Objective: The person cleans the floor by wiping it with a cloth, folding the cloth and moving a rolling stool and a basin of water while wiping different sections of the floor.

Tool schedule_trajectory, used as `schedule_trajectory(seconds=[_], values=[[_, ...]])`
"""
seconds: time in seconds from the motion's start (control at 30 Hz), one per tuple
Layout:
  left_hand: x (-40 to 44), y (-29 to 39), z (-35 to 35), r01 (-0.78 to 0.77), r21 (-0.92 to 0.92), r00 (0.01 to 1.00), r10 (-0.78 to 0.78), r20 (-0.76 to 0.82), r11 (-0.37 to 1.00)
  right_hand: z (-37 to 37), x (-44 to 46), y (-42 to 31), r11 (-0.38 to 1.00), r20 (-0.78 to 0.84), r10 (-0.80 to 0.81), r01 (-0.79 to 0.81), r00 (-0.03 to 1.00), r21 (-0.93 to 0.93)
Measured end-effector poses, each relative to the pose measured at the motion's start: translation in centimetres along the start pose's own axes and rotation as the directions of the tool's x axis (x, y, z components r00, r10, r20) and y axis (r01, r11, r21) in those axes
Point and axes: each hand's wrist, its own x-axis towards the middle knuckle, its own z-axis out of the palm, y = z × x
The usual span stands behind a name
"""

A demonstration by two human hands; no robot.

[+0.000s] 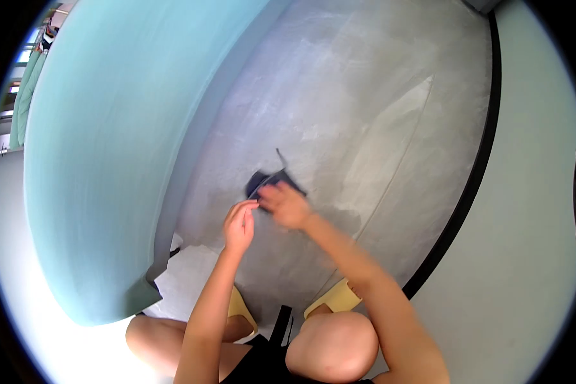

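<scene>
A small dark item, which looks like folded fabric with a thin cord or strap sticking up from its far side, is just beyond my hands over the grey floor. My left hand is at its near left edge, with the fingers pressed together; whatever they pinch is too small to make out. My right hand is blurred by motion and lies over the item's near right part, its fingers spread.
A pale blue-green panel curves along the left. The grey floor stretches ahead. A black baseboard borders the white wall at right. Yellow slippers are on my feet below.
</scene>
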Motion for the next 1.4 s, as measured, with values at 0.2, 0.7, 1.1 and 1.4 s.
schedule_trajectory(seconds=[0.2,0.7,1.1,1.4], values=[[-1.9,-3.5,-1.0,0.117,-0.093,0.967,-0.135,-0.218,0.989,-11.0,-10.2,9.8,0.842,-0.229,0.488,-0.523,0.843,-0.133],[-4.0,-3.8,2.1,0.113,-0.144,0.969,-0.141,-0.201,0.983,-1.3,-8.1,-2.8,0.865,-0.199,0.464,-0.490,0.864,-0.109],[0.9,-0.2,7.9,0.060,-0.233,0.998,-0.066,-0.020,0.971,-11.5,-15.3,9.2,-0.018,-0.588,0.805,-0.988,0.077,-0.154],[14.7,4.1,17.1,-0.251,0.269,0.952,0.186,0.244,0.930,-9.9,-15.5,7.5,-0.008,-0.573,0.819,-0.997,0.035,-0.072]])
